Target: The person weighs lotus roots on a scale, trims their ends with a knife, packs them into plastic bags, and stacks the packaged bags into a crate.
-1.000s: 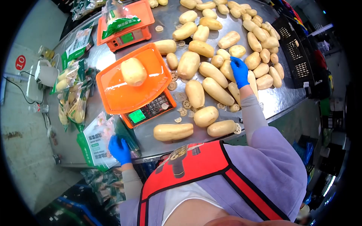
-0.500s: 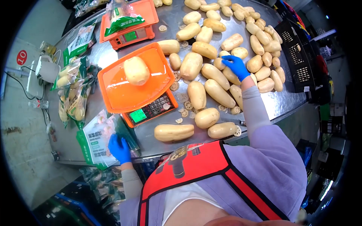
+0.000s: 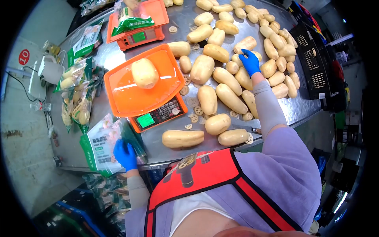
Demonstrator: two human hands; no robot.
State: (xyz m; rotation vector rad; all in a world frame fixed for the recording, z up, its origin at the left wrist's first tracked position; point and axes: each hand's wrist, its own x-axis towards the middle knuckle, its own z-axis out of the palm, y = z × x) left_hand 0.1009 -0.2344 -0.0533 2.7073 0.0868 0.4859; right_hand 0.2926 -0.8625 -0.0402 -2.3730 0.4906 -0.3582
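Observation:
In blue gloves, my left hand (image 3: 125,155) rests with fingers apart on the edge of printed green-and-white plastic bags (image 3: 100,147) at the table's front left. My right hand (image 3: 249,64) reaches out over the pile of peeled lotus roots, fingers spread, above a lotus root (image 3: 245,78) and near another lotus root (image 3: 245,44). Whether its fingertips touch one is unclear. A single short lotus root (image 3: 144,73) sits on the orange tray (image 3: 120,93) of the nearer scale (image 3: 158,114).
A second orange scale (image 3: 136,37) bears a filled bag (image 3: 132,19). More filled bags (image 3: 81,98) lie at the left. Lotus root slices (image 3: 198,110) and a knife handle (image 3: 256,130) lie among the roots. A black crate (image 3: 312,59) stands along the right edge.
My right hand has moved slightly away from me over the roots, its fingers spread more. My left hand has stayed on the bags. The view has shifted slightly.

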